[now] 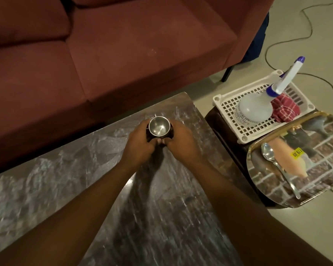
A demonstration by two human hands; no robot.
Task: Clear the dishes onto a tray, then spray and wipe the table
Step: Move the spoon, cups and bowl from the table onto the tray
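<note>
Clearing is the step in hand, and it looks partly done. On the wide counter the only dish in view is a small steel cup, at the middle of the frame. The left hand and right hand are closed round its sides, fingertips almost meeting in front. Whether the cup rests on the counter or is just lifted cannot be told. The next move is likely a level carry to the right, over the gap, onto the tray at the right edge.

The sofa across the upper left is rust-red with soft, napped cushions. The counter is a glossy slab, veined grey and brown like marble. The tray is rounded and gilt-rimmed, with a shiny printed brick pattern. Above it sits a white plastic lattice basket, which holds a bulbous translucent spray bottle and a crumpled red checked cloth. The cup is polished and round-mouthed. A steel spoon lies on the tray.
</note>
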